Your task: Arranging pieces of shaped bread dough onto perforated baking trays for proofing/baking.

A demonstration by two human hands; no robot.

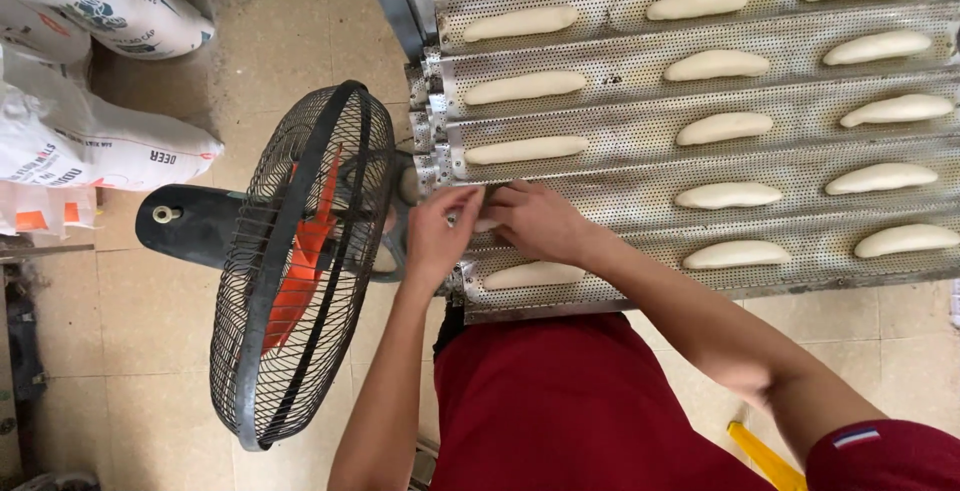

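A perforated metal baking tray (640, 131) with long grooves holds several pale, elongated dough pieces, such as one (526, 86) at the left and one (727, 195) in the middle. My left hand (437, 234) and my right hand (537, 221) meet over the left end of the fourth groove. Together they pinch a dough piece (484, 223) that is mostly hidden under the fingers. Another dough piece (533, 275) lies in the nearest groove just below my hands.
A black floor fan (300, 261) with orange blades stands on the tiled floor right beside the tray's left edge. White flour sacks (90, 141) lie at the far left. A yellow object (765, 456) pokes out low on the right.
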